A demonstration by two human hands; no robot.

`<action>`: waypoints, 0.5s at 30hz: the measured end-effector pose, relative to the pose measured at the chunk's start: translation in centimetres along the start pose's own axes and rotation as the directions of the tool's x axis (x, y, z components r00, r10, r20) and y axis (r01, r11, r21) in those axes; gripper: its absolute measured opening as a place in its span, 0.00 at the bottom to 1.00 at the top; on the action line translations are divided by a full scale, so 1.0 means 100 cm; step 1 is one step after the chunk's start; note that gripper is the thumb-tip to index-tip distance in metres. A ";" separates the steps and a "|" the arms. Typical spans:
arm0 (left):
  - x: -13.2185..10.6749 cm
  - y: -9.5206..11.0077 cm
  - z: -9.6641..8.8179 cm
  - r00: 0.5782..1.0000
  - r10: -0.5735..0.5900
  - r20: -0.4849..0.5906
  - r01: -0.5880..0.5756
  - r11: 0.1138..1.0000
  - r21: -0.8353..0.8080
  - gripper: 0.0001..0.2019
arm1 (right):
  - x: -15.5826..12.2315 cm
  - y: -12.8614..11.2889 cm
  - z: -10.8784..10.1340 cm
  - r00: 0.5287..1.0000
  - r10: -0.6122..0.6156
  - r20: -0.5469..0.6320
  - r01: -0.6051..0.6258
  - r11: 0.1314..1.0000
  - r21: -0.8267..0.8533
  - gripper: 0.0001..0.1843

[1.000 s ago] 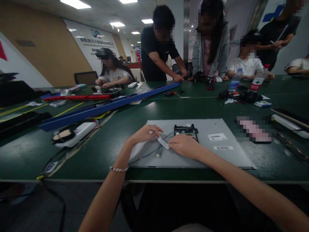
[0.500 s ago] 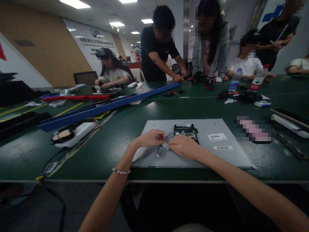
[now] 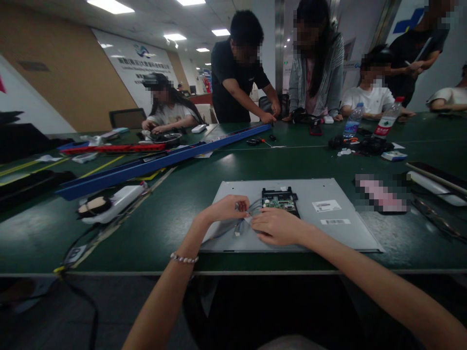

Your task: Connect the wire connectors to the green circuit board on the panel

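Observation:
A grey metal panel (image 3: 328, 233) lies flat on the green table (image 3: 175, 214) in front of me. A small green circuit board (image 3: 280, 201) in a black frame sits at its middle. Grey cables (image 3: 233, 227) run from the board toward the panel's left side. My left hand (image 3: 226, 209) is curled and pinches the cables near a white strip of tape (image 3: 248, 219). My right hand (image 3: 277, 226) rests on the panel just right of it, fingers pressed down on the tape and cables. The two hands nearly touch.
A long blue rail (image 3: 164, 160) crosses the table at the left, with a white device (image 3: 109, 203) near it. Water bottles (image 3: 388, 119), black tools (image 3: 365, 145) and a pink blurred object (image 3: 381, 194) lie at the right. Several people work at the far side.
My left hand has closed in toward my right hand and now pinches the cables. The white tape strip, loose and raised a second ago, lies under my right fingers.

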State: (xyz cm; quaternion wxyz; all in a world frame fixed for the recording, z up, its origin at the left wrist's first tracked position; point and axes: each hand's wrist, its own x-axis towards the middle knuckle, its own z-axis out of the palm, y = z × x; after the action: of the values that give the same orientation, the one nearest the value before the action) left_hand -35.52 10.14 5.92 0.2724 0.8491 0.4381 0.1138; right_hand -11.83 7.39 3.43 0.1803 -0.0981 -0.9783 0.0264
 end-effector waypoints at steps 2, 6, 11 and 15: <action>-0.001 -0.004 -0.001 1.000 0.001 0.011 -0.001 1.000 -0.023 0.08 | -0.002 -0.002 -0.002 1.000 -0.009 0.004 0.009 1.000 -0.002 0.12; -0.001 -0.010 -0.002 1.000 -0.003 0.013 0.003 0.999 -0.051 0.08 | -0.005 -0.005 -0.007 1.000 -0.009 0.027 0.009 1.000 -0.002 0.13; -0.002 -0.009 -0.003 1.000 0.001 0.012 0.000 0.997 -0.079 0.07 | -0.007 -0.009 -0.009 1.000 -0.005 0.023 0.005 1.000 0.011 0.12; -0.002 -0.005 -0.003 1.000 -0.001 0.018 0.002 1.000 -0.023 0.09 | -0.009 -0.009 -0.009 1.000 -0.010 0.010 0.010 1.000 0.029 0.12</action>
State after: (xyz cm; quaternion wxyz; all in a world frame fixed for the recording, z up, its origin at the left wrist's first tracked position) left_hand -36.14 10.28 5.93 0.2864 0.8465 0.4349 0.1109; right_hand -10.86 6.32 4.05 0.1771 -0.0906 -0.9792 0.0402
